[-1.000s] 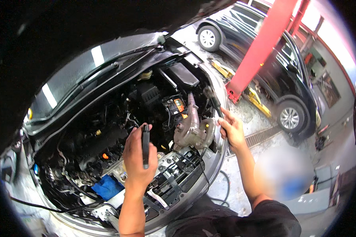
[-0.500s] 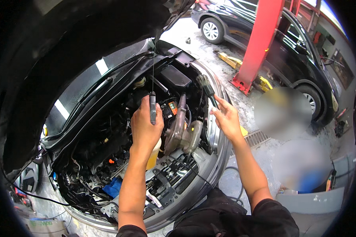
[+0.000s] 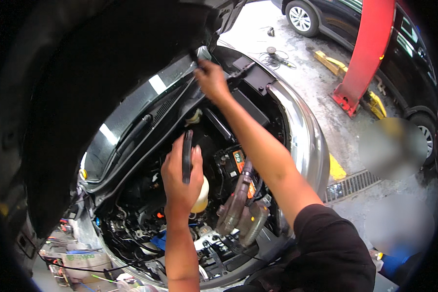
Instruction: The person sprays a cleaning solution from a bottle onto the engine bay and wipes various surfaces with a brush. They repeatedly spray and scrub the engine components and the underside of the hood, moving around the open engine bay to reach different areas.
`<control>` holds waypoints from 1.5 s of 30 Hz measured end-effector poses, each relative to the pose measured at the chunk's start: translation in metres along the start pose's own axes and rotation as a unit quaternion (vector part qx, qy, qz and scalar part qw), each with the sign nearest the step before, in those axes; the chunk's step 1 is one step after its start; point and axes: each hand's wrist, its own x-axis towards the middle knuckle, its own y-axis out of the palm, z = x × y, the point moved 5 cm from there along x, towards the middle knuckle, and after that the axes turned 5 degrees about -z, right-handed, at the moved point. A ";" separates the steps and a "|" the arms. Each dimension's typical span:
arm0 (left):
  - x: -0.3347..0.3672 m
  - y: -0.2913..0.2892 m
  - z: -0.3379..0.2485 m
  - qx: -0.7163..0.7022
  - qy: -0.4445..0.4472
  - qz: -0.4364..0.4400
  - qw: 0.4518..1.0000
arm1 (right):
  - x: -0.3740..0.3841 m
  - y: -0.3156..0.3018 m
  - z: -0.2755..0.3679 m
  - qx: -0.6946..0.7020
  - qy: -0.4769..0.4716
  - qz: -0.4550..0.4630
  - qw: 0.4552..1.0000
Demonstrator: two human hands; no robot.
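In my left hand [image 3: 182,168] is a spray bottle, its black head [image 3: 187,158] upright between thumb and fingers. The pale bottle body [image 3: 199,194] with yellow liquid shows below, partly hidden by the hand. My right hand [image 3: 211,80] reaches over the far side of the engine bay [image 3: 136,214], closed on a brush [image 3: 193,56]. The brush is dark and smeared by motion, close to the raised hood's underside [image 3: 107,53]. Its bristles cannot be made out now.
A windshield [image 3: 136,102] lies beyond the bay. A battery [image 3: 236,160] and a grey-brown tubular part [image 3: 243,209] sit in the bay. To the right stand a red lift post [image 3: 367,53], yellow lift arms [image 3: 333,63] and a black car [image 3: 418,53]. Cords lie near a floor drain [image 3: 353,187].
My right hand has swung up and left with the brush, from beside the fender to near the hood. A thin line above the spray head no longer shows. The view has shifted.
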 end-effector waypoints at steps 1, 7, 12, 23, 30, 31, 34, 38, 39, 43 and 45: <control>-0.004 -0.001 0.000 -0.008 -0.027 0.007 1.000 | 0.004 0.020 0.002 -0.056 0.059 0.048 0.996; -0.036 -0.051 -0.001 -0.040 -0.154 -0.042 0.986 | 0.056 0.039 -0.020 0.030 0.126 -0.136 0.982; -0.047 -0.050 0.004 -0.042 -0.141 -0.055 0.988 | 0.052 0.040 -0.048 0.007 0.158 -0.061 0.986; -0.059 -0.069 -0.010 -0.095 -0.135 -0.088 0.982 | 0.039 -0.021 0.055 0.098 0.123 -0.111 0.981; -0.066 -0.139 -0.057 -0.108 -0.075 -0.157 0.979 | -0.024 -0.120 0.160 0.128 -0.037 -0.027 0.991; -0.071 -0.152 -0.062 -0.144 -0.067 -0.185 0.970 | -0.037 -0.135 0.177 0.117 -0.009 -0.006 0.993; -0.089 -0.203 -0.101 -0.253 -0.004 -0.262 0.931 | -0.076 -0.170 0.215 0.085 -0.011 -0.018 0.996; -0.143 -0.292 -0.113 -0.251 0.005 -0.335 0.908 | -0.138 -0.197 0.269 0.088 0.012 0.025 0.996; -0.157 -0.315 -0.114 -0.258 -0.020 -0.341 0.904 | -0.155 -0.201 0.279 0.095 0.018 0.034 0.995; -0.212 -0.378 -0.130 -0.223 -0.013 -0.387 0.895 | -0.214 -0.198 0.317 0.058 -0.065 0.104 0.991; -0.245 -0.414 -0.127 -0.248 -0.043 -0.376 0.892 | -0.248 -0.169 0.377 0.021 -0.062 0.189 0.980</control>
